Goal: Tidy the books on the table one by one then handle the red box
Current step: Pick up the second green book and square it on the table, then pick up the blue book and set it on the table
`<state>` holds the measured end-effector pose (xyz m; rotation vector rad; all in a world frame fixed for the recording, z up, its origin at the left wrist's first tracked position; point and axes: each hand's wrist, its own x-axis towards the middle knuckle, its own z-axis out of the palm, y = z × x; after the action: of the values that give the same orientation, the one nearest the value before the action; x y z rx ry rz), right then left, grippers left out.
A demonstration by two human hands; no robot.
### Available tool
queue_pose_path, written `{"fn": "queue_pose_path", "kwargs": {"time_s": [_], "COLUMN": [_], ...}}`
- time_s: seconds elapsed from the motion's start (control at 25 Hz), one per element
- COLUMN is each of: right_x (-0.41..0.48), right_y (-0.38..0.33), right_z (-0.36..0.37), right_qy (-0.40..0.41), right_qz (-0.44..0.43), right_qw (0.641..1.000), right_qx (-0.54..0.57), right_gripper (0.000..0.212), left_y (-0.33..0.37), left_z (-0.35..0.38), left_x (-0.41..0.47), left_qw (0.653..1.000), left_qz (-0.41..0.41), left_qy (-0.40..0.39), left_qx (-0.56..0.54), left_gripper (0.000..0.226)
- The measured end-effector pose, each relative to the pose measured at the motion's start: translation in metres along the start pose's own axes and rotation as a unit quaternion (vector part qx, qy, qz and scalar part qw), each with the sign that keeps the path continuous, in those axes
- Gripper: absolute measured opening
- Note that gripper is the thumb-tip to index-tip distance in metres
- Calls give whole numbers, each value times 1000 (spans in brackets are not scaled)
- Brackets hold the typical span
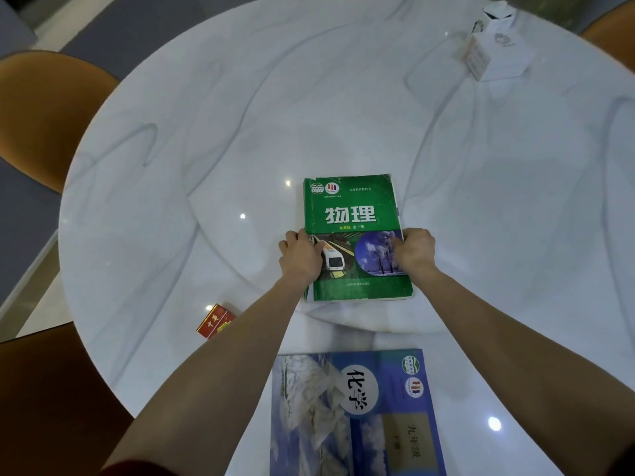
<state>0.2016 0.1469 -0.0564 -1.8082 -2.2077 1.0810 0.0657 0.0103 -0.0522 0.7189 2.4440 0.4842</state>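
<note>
A green book [352, 211] lies flat on the raised inner disc of the round white marble table [206, 166]. My left hand [300, 254] grips its left edge and my right hand [414, 250] grips its right edge, both near the lower half of the cover. A blue book [357, 413] lies flat at the near edge of the table, below my arms and turned the other way round. A small red box [214, 320] sits on the table to the left, partly hidden behind my left forearm.
A white tissue box [494, 53] with small white packets stands at the far right of the table. Orange-brown chairs [44, 111] stand at the left, the near left and the far right edge. Grey floor shows beyond the table.
</note>
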Motion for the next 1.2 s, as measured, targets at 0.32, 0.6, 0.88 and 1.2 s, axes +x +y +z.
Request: {"fn": "queue_pose_path", "kwargs": {"time_s": [0.32, 0.6, 0.88, 1.2], "right_x": [-33, -87, -158, -238], "right_y": [-1, 21, 69, 113], "right_z": [-28, -34, -25, -6], "right_qy": [-36, -20, -7, 1], "right_qz": [-9, -35, 20, 95], "right_qw": [999, 998, 1000, 994], "right_qx": [-15, -58, -8, 48], "right_gripper": [28, 32, 30, 25], "left_y": [-1, -2, -3, -33], "left_z": [-17, -18, 3, 37], "left_x": [-13, -51, -98, -130], "left_qw": [996, 966, 922, 893], "left_qz": [50, 208, 327, 342], "left_qy": [14, 12, -61, -147], "left_qx": [67, 156, 198, 252], "left_gripper": [35, 32, 34, 37]}}
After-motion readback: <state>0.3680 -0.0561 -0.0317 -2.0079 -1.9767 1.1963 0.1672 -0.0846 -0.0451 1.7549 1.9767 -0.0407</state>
